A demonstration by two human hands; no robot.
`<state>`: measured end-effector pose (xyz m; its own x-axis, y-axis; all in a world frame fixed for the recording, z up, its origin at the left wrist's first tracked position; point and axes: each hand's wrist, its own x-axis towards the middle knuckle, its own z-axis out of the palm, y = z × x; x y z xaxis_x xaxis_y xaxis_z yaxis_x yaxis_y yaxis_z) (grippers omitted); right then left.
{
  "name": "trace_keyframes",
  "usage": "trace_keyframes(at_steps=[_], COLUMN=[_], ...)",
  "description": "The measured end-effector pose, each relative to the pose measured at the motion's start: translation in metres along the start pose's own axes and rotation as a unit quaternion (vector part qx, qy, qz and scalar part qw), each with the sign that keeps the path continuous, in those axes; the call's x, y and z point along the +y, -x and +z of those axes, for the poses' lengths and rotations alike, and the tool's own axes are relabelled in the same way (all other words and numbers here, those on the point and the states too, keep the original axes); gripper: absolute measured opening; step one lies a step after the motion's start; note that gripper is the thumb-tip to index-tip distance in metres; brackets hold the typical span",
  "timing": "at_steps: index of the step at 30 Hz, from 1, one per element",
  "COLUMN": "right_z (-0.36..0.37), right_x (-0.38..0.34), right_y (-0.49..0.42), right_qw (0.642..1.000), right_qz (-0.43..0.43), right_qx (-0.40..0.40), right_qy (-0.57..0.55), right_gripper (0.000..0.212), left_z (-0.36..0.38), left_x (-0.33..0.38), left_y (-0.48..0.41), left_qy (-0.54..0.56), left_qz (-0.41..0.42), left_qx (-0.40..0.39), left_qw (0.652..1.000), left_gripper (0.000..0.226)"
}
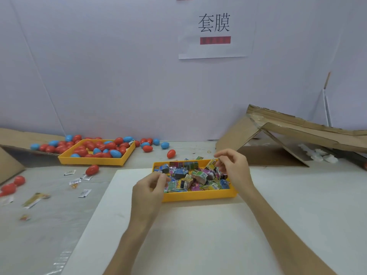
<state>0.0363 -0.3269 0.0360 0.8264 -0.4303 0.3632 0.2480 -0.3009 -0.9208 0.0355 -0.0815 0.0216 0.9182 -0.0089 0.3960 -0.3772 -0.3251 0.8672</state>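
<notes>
We held our left hand [151, 187] and right hand [232, 169], fingers curled, over the yellow tray [198, 196] of printed packets [198, 175] on the white sheet [178, 235]; whether either pinched a packet we could not tell. Wall sign [214, 22] read "套膜".

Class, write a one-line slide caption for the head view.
Left hand and right hand over a yellow tray of colourful packets; red and blue eggs behind.
</notes>
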Motion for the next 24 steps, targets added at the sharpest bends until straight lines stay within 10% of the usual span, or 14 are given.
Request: trace_keyframes(at_steps=[6,12,16,24], right_z=[0.019,0.019,0.02,0.021], right_x=[0.012,0.014,0.013,0.016], right_y=[0.014,0.014,0.016,0.015], right_qw=[0.941,0.921,0.913,0.915], right_qz=[-0.104,-0.122,-0.126,-0.113], right_qx=[-0.161,-0.18,-0.191,-0.192], right_qy=[0.277,0.324,0.338,0.335], right_gripper=[0.02,0.016,0.011,0.02], left_z=[-0.019,-0.022,-0.001,0.058], left_x=[-0.003,-0.008,-0.003,-0.022], left_y=[-0.013,-0.033,-0.075,-0.175], left_qy=[0.096,0.09,-0.086,-0.384], left_qz=[-0.092,-0.092,-0.024,-0.018], left_qx=[0.07,0.117,-0.005,-0.172], left_qw=[0.989,0.985,0.996,0.907], left_gripper=[0.032,0.029,0.021,0.042])
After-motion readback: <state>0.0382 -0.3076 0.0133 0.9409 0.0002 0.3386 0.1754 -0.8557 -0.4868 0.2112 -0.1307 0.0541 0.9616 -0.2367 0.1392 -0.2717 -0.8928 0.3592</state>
